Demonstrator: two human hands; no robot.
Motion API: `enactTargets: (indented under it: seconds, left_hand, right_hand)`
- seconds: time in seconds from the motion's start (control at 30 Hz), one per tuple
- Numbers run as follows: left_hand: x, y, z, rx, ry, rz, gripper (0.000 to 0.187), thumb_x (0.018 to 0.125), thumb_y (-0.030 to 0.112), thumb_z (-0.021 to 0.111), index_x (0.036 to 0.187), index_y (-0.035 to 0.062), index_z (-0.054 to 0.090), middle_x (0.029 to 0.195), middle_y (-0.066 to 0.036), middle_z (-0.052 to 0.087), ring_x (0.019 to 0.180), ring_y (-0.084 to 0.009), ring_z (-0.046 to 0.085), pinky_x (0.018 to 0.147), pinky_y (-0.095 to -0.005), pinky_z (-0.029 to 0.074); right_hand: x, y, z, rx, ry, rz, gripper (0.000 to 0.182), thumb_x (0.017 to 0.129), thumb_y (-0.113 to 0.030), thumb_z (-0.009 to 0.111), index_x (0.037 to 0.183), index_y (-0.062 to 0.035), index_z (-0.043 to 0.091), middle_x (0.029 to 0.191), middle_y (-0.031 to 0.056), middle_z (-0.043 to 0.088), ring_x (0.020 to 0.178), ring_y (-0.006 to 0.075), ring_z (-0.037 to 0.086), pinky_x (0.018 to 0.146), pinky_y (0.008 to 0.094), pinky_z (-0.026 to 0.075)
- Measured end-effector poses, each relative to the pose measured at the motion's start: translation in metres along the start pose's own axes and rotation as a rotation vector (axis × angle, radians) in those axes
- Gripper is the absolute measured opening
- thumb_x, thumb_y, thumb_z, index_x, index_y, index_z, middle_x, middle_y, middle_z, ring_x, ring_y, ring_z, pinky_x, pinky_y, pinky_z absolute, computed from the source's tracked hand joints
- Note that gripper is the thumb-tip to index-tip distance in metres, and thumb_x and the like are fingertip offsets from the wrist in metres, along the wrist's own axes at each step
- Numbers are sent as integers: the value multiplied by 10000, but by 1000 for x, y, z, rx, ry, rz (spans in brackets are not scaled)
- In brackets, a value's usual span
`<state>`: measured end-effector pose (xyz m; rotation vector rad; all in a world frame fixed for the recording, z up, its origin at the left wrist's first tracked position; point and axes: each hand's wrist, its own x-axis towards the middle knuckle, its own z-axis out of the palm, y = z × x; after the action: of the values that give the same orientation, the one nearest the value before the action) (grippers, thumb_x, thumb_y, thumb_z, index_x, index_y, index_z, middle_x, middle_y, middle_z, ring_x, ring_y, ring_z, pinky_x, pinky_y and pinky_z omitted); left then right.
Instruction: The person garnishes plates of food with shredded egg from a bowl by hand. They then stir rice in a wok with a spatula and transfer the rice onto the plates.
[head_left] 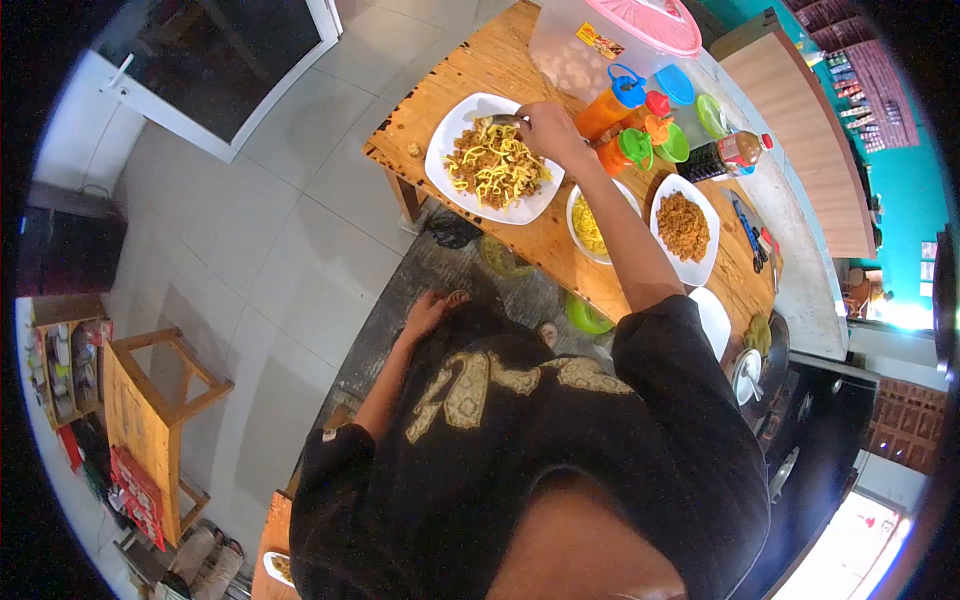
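My right hand [548,132] grips a metal spoon [503,120] over the far edge of a white square plate [440,172]. On that plate lies fried rice [490,158] topped with yellow egg strips; the spoon's bowl is partly among the strips. Beneath my right forearm is a white bowl [575,208] of yellow egg strips [588,228], partly covered by the arm. A second white plate [712,228] beside it carries fried rice [683,226]. My left hand [430,312] hangs low near my shirt, off the table, its fingers loosely stretched and holding nothing visible.
Sauce bottles [612,108] with coloured caps and a dark bottle [722,158] stand along the back of the wooden table [430,100]. A large pink-lidded container [610,50] stands at the far end. Scissors [750,238] lie at the right, near another white plate [708,318].
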<state>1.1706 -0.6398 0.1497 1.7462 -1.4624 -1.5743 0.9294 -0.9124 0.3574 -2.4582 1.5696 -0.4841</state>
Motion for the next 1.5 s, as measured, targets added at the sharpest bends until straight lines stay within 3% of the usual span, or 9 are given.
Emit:
enactTargets:
  seconds: [0.07, 0.3, 0.37, 0.47, 0.63, 0.77, 1.0, 1.2, 1.5]
  left_hand:
    - [8, -23, 4, 5, -10, 106, 465, 850, 400, 476, 1171, 65, 446, 805, -85, 568, 629, -164, 525, 580, -303, 428]
    - [24, -37, 9, -22, -183, 2, 521, 845, 361, 503, 1203, -4, 402, 1026, -120, 547, 850, -177, 535, 704, -292, 429]
    - [18, -16, 5, 58, -182, -20, 542, 842, 360, 508, 1221, -9, 387, 1097, -134, 520, 935, -181, 524, 760, -287, 421]
    - [8, 22, 8, -107, -107, 44, 384, 799, 232, 461, 1099, -5, 496, 944, -149, 584, 873, -228, 570, 764, -324, 441]
    - [33, 124, 29, -629, -552, 70, 445, 863, 222, 441, 1245, 23, 324, 1027, -137, 546, 899, -230, 567, 801, -331, 459]
    - [57, 198, 68, -698, -557, -16, 476, 879, 227, 431, 1277, 43, 246, 1087, -180, 497, 978, -275, 538, 862, -370, 441]
    - [79, 234, 104, -905, -691, 99, 460, 893, 299, 390, 1248, 31, 271, 1116, -186, 475, 1022, -265, 512, 916, -361, 411]
    - [66, 233, 114, -936, -743, 146, 493, 899, 395, 356, 1189, -3, 335, 1157, -181, 459, 1058, -251, 491, 945, -359, 382]
    - [77, 224, 117, -843, -525, 167, 423, 870, 157, 390, 1256, 70, 240, 1144, -132, 456, 1012, -235, 517, 885, -358, 436]
  right_hand:
    - [-3, -5, -4, -77, 42, 26, 167, 729, -148, 546, 813, -41, 643, 714, 194, 595, 700, 338, 586, 639, 423, 458]
    - [-60, 32, -58, -54, -130, 172, 214, 715, -222, 518, 764, -48, 632, 691, 175, 592, 668, 335, 578, 595, 415, 452]
    - [-98, 58, -80, -88, -189, 184, 231, 712, -238, 515, 758, -42, 627, 686, 169, 591, 662, 332, 578, 592, 418, 452]
    - [-147, 68, -103, -348, -332, 417, 197, 711, -213, 526, 768, -63, 640, 737, 163, 612, 697, 309, 600, 610, 415, 474]
    - [-193, 75, -68, -501, -353, 566, 172, 718, -166, 538, 751, -31, 639, 773, 170, 632, 720, 261, 635, 601, 390, 504]
    - [-201, 70, -32, -468, -240, 521, 204, 740, -198, 514, 745, -41, 645, 745, 145, 638, 629, 264, 632, 544, 380, 497]
    - [-191, 36, -47, -358, -262, 596, 682, 605, -671, 550, 756, -10, 626, 699, 135, 620, 644, 247, 623, 550, 369, 485]
    - [-206, 63, -23, -314, -186, 454, 509, 637, -498, 622, 751, -3, 602, 710, 144, 616, 674, 269, 616, 596, 372, 482]
    - [-200, 88, -46, -292, -307, 498, 480, 655, -441, 602, 827, 7, 607, 793, 166, 614, 761, 302, 605, 687, 396, 483]
